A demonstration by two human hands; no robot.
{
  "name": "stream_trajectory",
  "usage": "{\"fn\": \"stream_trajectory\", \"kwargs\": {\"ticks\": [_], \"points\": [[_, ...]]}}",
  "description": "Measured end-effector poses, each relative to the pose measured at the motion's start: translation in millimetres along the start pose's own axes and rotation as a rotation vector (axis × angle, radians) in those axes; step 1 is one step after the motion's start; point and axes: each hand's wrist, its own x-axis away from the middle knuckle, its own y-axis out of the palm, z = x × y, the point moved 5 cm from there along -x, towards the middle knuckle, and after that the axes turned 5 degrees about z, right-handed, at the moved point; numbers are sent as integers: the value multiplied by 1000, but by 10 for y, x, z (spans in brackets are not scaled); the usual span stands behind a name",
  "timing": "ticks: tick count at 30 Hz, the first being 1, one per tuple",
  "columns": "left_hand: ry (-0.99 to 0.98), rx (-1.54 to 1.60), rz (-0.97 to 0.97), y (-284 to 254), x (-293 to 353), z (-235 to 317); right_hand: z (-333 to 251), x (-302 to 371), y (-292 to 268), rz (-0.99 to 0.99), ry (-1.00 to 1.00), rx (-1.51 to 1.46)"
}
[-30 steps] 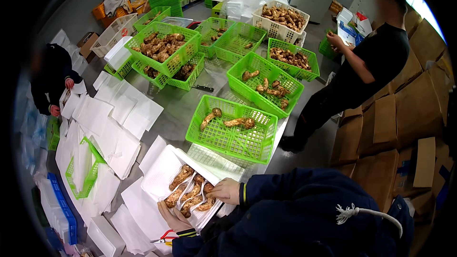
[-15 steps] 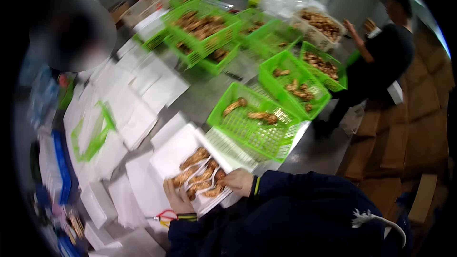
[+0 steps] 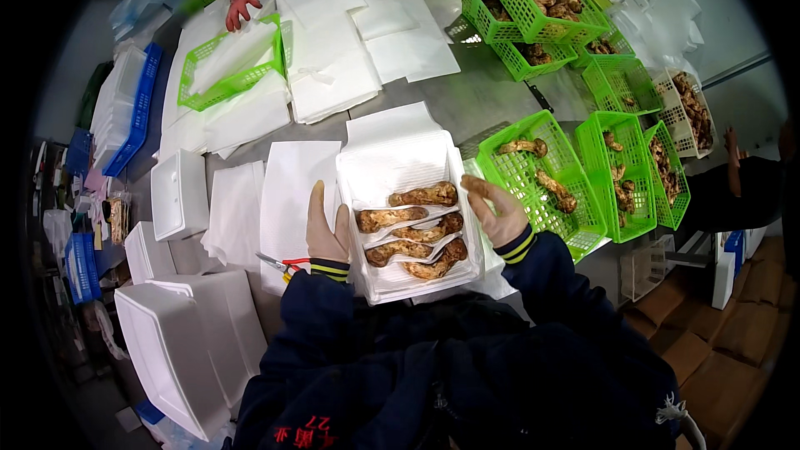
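A white foam box [image 3: 357, 277] stands in front of me, lined with white paper. Several long brown mushrooms [image 3: 422, 194] lie crosswise in it, with folded white strips between them. At the box's left side is my left hand [image 3: 327, 232], gloved, thumb and fingers apart, its edge against the wall. My right hand [image 3: 500, 215], also in a pale glove, has its fingers spread and bent by the right rim; neither hand grips a mushroom. To the right, a green basket [image 3: 533, 171] holds a couple more mushrooms.
Red-handled scissors [image 3: 283, 265] lie beside my left cuff. White sheets [image 3: 325, 58] cover the far table, where a co-worker's gloved hand [image 3: 242, 5] reaches to a green basket [image 3: 193, 100]. Foam boxes [image 3: 179, 350] stand at left. A knife [image 3: 540, 97] lies near stacked mushroom baskets [image 3: 542, 29].
My view has turned and sharpened. Both hands, earlier over the box's near end with fingers on the mushrooms and strips, are now at its two sides. A co-worker's hand has come into view.
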Motion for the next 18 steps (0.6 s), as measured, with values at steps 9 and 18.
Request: {"fn": "stream_trajectory", "kwargs": {"ticks": [9,18], "points": [[-443,23,-314,748,-947,-961,1078,-1552,574,-112,431,381],[-484,910,-327,624,-759,-843,670,-1141,465,-246,78,-135]]}}
